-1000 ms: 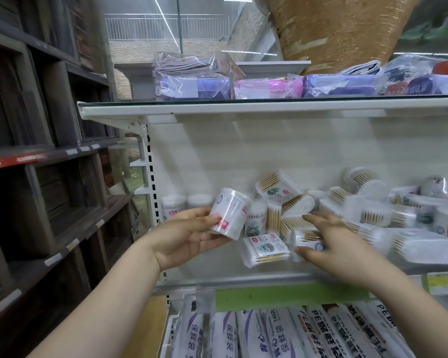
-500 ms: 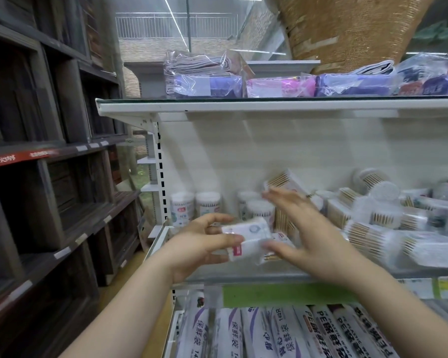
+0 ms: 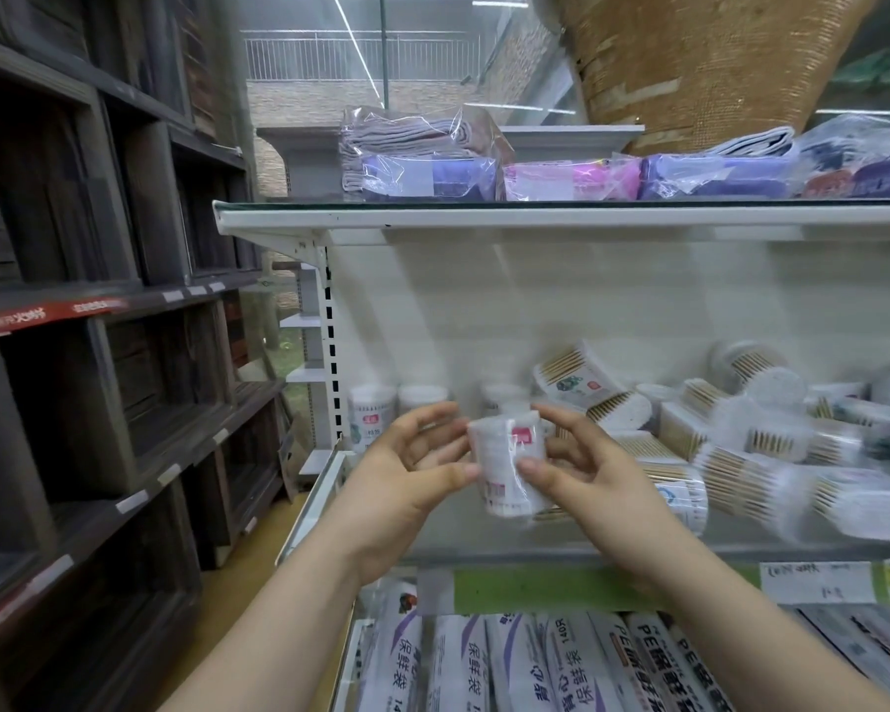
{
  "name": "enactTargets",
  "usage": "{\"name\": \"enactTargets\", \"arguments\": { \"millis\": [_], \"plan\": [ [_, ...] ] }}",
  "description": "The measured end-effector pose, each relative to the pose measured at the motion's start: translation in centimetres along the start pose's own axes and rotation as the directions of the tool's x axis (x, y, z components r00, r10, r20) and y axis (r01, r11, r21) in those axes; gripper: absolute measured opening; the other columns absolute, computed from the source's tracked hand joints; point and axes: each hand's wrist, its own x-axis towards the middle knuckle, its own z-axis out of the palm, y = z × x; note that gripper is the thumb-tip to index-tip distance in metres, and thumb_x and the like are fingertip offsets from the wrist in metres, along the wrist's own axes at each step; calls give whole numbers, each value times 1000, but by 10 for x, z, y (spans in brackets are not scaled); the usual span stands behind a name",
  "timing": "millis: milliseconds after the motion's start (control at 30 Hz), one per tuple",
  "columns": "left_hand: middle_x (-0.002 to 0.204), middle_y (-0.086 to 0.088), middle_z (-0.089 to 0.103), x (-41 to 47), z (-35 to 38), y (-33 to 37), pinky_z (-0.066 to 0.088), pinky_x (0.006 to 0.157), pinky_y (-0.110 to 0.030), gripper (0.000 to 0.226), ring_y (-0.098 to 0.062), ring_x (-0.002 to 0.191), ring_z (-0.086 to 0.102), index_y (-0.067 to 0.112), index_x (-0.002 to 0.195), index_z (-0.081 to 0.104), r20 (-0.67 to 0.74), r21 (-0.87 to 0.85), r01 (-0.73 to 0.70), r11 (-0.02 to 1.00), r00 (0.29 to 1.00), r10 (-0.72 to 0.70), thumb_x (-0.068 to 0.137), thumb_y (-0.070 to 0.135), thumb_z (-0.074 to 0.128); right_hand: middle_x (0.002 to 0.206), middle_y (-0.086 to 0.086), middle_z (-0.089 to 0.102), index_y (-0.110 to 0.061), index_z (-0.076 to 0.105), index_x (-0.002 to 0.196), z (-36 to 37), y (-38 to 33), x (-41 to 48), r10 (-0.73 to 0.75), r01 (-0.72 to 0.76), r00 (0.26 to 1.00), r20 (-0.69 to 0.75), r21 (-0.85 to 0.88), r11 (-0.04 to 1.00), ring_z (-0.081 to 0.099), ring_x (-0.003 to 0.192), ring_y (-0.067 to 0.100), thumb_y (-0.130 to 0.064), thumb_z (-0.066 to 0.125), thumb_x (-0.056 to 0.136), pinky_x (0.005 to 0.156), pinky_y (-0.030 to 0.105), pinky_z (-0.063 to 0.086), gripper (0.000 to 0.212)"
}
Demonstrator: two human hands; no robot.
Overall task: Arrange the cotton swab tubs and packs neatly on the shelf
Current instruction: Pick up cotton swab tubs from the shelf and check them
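Observation:
A white cotton swab tub [image 3: 507, 462] with a red label is held upright in front of the white shelf [image 3: 484, 549], motion-blurred. My left hand [image 3: 407, 475] grips its left side and my right hand [image 3: 576, 470] grips its right side, thumbs toward me. Two white tubs [image 3: 373, 413] stand upright at the shelf's far left against the back wall, with more tubs [image 3: 502, 393] behind my fingers. To the right lies a jumbled heap of swab packs and tubs [image 3: 741, 434], many on their sides with wooden sticks showing.
The upper shelf [image 3: 535, 218] carries bagged cloths and purple and pink packs. Below, rolls of PE bags [image 3: 509, 665] fill the lower shelf behind a green price strip [image 3: 561, 583]. Dark wooden shelving [image 3: 99, 352] stands to the left.
The tub went from tilted in my left hand alone to upright between both hands. My right hand left the packs on the shelf and came onto the tub. The view shifted left.

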Motion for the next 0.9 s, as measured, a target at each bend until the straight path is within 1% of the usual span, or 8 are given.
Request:
{"name": "enactTargets", "arguments": {
  "millis": [100,167,233,333,400,567,667,900],
  "plan": [
    [128,-6,62,-2,1,1,49,98,-34,76,-16,117,60,15,130,51,61,21,-21,1000,998,19,61,-4,78,101,9,74,-25,54,121,1,-1,0,78,-77,997,14,362,929,70,93,24,-18,70,69,83,39,56,55],
    [130,-1,61,-4,4,2,47,101,-38,75,-16,119,58,18,132,51,111,86,-34,996,993,24,65,-2,78,100,14,73,-23,56,115,1,1,1,85,-94,996,41,526,846,71,91,26,-22,81,56,77,38,59,65],
    [132,4,59,-5,6,1,46,102,-37,74,-14,122,56,20,133,51,145,118,-44,992,989,27,66,0,76,102,16,72,-19,58,116,0,1,1,100,-120,993,67,611,782,71,92,28,-26,92,39,72,36,59,85],
    [133,7,59,-7,8,2,47,99,-32,77,-11,124,54,21,133,50,161,116,-52,992,986,33,66,-5,76,106,17,71,-14,53,126,-2,2,2,122,-146,989,84,671,727,70,94,30,-23,91,40,70,37,59,93],
    [131,10,60,-9,10,3,49,97,-29,79,-9,123,54,22,132,50,161,118,-62,991,986,43,64,-5,77,105,17,72,-13,52,127,-2,0,2,125,-149,988,85,684,714,71,93,30,-20,87,45,69,37,59,89],
    [127,13,62,-13,16,6,49,95,-27,82,-8,119,57,23,134,46,153,147,-96,984,986,73,63,-3,78,107,22,69,-15,56,112,2,-5,-1,93,-103,994,52,678,728,69,96,34,-23,95,33,68,39,59,88],
    [128,8,62,-16,19,8,51,92,-26,81,-11,118,59,21,137,43,145,123,-127,984,983,109,66,0,76,105,22,69,-16,54,110,6,-13,-5,55,-60,998,29,637,768,69,95,34,-22,91,40,70,39,59,79],
    [134,-3,58,-25,14,8,51,90,-27,84,-21,120,58,21,139,42,200,13,-149,989,969,144,65,-2,74,96,-2,72,-34,59,107,7,-39,-23,-130,139,990,-54,225,964,72,88,18,-29,84,55,73,29,59,58]
  ]
}}
